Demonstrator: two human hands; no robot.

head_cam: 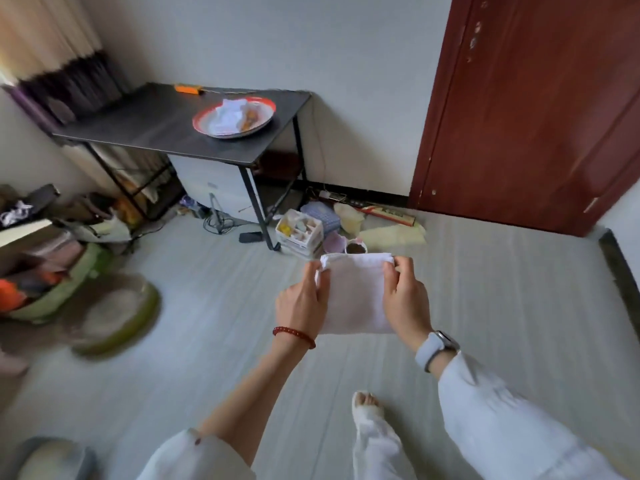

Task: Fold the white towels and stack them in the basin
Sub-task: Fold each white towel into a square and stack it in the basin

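While the red-rimmed basin (234, 116) waits well apart on the desk (145, 126), both hands, left hand (302, 304) and right hand (404, 300), pinch the folded white towel (356, 296) by its sides, apparently to keep its folds together.

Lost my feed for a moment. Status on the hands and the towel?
Left hand and right hand both pinch the folded towel, held in the air. Basin on the table ahead. Nothing in the way.

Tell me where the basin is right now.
In the head view the basin sits upper centre on the dark table by the wall, right of the orange object, well beyond the folded towel in both hands.
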